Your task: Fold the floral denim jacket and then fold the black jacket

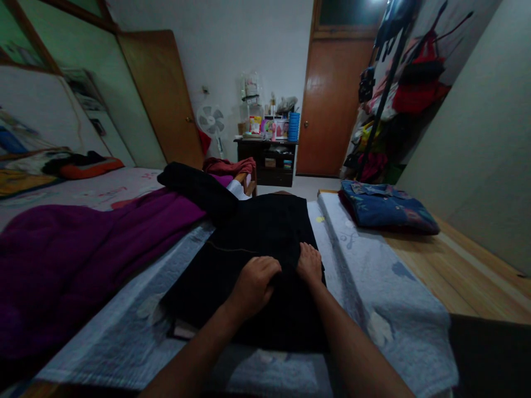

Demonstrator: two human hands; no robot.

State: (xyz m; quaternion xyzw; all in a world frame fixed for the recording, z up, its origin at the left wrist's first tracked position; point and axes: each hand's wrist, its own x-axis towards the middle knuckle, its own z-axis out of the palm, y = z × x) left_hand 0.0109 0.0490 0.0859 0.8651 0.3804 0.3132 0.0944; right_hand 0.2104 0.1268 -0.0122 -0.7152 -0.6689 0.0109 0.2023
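Note:
A black garment (257,226) lies spread over the pale patterned bedding, with one dark part stretching up to the left over purple cloth. My left hand (256,282) is closed on the black cloth near its middle, with the fingers curled into a fold. Just to the right, my right hand (309,262) grips the same cloth close to its right edge, fingers bent over it. A short gap of bunched fabric separates the two hands.
Purple cloth (99,237) covers the left side. Folded blue denim clothing (385,204) rests at the right, beside a wooden board (452,265). Farther back stand a fan (211,121), a dark cabinet (265,163) and a closed door (332,105). Bags (418,94) hang at the right.

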